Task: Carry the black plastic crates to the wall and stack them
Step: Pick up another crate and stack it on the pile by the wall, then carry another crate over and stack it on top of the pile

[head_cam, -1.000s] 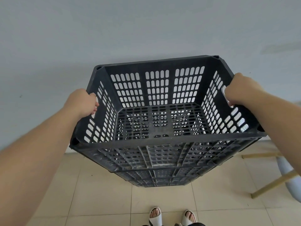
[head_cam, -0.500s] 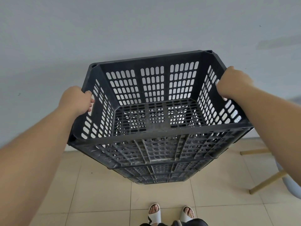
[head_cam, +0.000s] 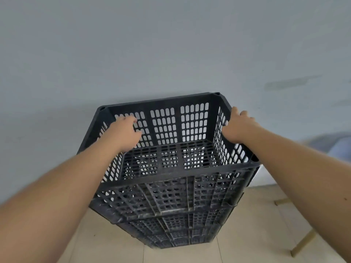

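Note:
A black plastic crate (head_cam: 176, 179) with slotted walls sits on top of a stack of like crates (head_cam: 180, 230), which stands on the floor against the grey wall (head_cam: 171, 54). My left hand (head_cam: 124, 132) hovers inside the top crate next to its left wall, fingers loosely curled and holding nothing. My right hand (head_cam: 238, 125) lies against the top of the right wall, with its fingers spread and stretched over the rim rather than clenched. The lower crates are partly hidden by the top one.
Beige floor tiles (head_cam: 114, 249) run up to the wall. At the right stand thin wooden chair legs (head_cam: 302, 243) and a blurred pale blue seat (head_cam: 340, 149).
The crate went down and away from me onto the stack by the wall. My left hand came off the left rim and moved inside; my right hand's fingers opened on the right rim.

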A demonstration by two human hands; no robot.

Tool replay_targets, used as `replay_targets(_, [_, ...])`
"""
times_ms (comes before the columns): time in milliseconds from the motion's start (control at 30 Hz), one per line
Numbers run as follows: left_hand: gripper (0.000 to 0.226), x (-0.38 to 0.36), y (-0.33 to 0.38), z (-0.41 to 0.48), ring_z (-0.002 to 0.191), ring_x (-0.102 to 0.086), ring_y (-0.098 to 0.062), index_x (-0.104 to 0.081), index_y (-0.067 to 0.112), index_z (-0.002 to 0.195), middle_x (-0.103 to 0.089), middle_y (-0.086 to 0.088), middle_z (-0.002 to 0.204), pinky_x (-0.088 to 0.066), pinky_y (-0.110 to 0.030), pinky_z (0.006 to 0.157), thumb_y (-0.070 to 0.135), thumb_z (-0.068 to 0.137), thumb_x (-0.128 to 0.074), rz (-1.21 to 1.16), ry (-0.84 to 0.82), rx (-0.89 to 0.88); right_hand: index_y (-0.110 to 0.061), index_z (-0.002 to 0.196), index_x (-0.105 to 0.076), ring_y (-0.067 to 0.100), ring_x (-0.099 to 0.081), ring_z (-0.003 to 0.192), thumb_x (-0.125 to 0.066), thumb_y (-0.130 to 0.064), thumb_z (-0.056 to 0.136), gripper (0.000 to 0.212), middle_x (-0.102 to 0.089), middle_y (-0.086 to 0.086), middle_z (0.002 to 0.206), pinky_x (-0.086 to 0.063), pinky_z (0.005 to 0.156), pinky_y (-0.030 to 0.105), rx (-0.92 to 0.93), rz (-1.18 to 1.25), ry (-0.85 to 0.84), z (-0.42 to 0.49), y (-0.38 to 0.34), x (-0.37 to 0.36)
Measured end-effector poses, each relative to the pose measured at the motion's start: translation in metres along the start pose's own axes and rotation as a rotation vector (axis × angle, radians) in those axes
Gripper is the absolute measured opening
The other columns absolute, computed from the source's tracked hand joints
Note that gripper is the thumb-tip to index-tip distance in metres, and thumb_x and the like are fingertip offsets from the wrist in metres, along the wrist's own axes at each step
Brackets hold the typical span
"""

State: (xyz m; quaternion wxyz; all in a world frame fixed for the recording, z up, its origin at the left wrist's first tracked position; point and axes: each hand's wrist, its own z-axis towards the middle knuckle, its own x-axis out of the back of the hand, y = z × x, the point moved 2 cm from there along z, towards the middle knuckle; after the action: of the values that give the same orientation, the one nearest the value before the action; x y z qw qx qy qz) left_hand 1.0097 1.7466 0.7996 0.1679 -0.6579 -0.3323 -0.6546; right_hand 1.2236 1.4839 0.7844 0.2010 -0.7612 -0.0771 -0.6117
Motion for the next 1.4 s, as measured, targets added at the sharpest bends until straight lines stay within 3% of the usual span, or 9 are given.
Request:
replay_targets(133, [0.058, -0.002, 0.07, 0.01, 0.121, -0.059, -0.028, -0.039, 0.023, 0.153, -0.037, -0.01, 0.157, -0.049, -0.042, 0.098, 0.042, 0.1, -0.052, -0.026, -0.026, -0.172, -0.023, 0.152, -0.016, 0.039, -0.039, 0.129, -0.047, -0.04, 0.093, 0.069, -0.03, 0.013, 0.152, -0.041, 0.098, 0.053, 0.062, 0.027, 0.063, -0.015, 0.011, 0.013])
replay_targets(300, [0.062, -0.007, 0.154, 0.023, 0.137, -0.045, -0.028, -0.036, 0.026, 0.154, -0.036, -0.005, 0.158, -0.045, -0.048, 0.107, 0.048, 0.098, -0.052, -0.029, -0.053, -0.42, -0.028, 0.153, -0.015, 0.039, -0.039, 0.131, -0.036, -0.062, 0.091, 0.074, -0.03, 0.009, 0.155, -0.04, 0.097, 0.054, 0.009, 0.017, 0.161, -0.034, 0.035, 0.029])
replay_targets(533, [0.066, -0.013, 0.25, 0.018, 0.14, -0.042, -0.03, -0.036, 0.024, 0.154, -0.037, -0.006, 0.156, -0.043, -0.051, 0.108, 0.054, 0.097, -0.049, -0.017, -0.091, -0.79, -0.033, 0.152, -0.013, 0.038, -0.036, 0.134, -0.023, -0.068, 0.09, 0.072, -0.03, 0.005, 0.156, -0.035, 0.097, 0.059, -0.298, 0.033, 0.299, -0.079, 0.082, 0.044])
replay_targets(767, [0.067, -0.037, 0.308, -0.037, 0.137, -0.041, -0.03, -0.038, 0.026, 0.152, -0.038, -0.005, 0.155, -0.04, -0.05, 0.104, 0.057, 0.094, -0.047, 0.051, -0.113, -1.08, -0.037, 0.149, -0.015, 0.04, -0.028, 0.139, -0.021, -0.069, 0.086, 0.07, -0.028, 0.004, 0.157, -0.021, 0.106, 0.067, -0.668, 0.106, 0.375, -0.166, 0.119, 0.021])
replay_targets(933, [0.072, -0.064, 0.337, -0.117, 0.141, -0.035, -0.03, -0.029, 0.027, 0.156, -0.032, -0.005, 0.158, -0.037, -0.051, 0.105, 0.062, 0.095, -0.043, 0.121, -0.185, -1.299, -0.037, 0.155, -0.008, 0.036, -0.014, 0.148, -0.018, -0.07, 0.087, 0.077, -0.011, 0.0, 0.165, -0.012, 0.11, 0.068, -0.954, 0.136, 0.366, -0.267, 0.148, -0.007])
replay_targets(1400, [0.077, -0.141, 0.369, -0.488, 0.147, -0.029, -0.029, -0.023, 0.028, 0.159, -0.029, -0.003, 0.162, -0.033, -0.051, 0.111, 0.063, 0.094, -0.044, 0.188, -0.341, -1.829, -0.034, 0.157, -0.005, 0.036, -0.012, 0.148, -0.02, -0.071, 0.09, 0.077, -0.011, 0.002, 0.166, -0.012, 0.11, 0.069, -1.55, 0.153, 0.376, -0.63, 0.214, -0.079])
